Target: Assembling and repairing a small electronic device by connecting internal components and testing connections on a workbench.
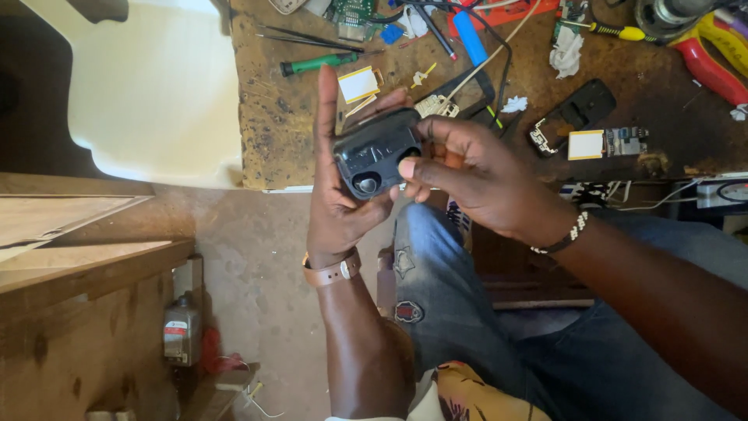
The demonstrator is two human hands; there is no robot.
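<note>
A small black plastic case (372, 153) with two round hollows, like an earbud charging case, rests in my left hand (336, 195). My left palm cradles it from behind, with the index finger pointing straight up. My right hand (467, 175) pinches the case's right edge, thumb on the front face. A tan watch strap circles my left wrist and a beaded band my right wrist. Both hands hover just in front of the workbench edge, above my lap.
The worn workbench (265, 132) holds a green-handled screwdriver (318, 62), tweezers (308, 37), a blue marker (469, 37), circuit boards (352, 14), a black phone shell (575, 113), red-yellow pliers (713, 58) and cables. A white plastic chair (156, 86) stands left. Wooden boards (78, 265) sit lower left.
</note>
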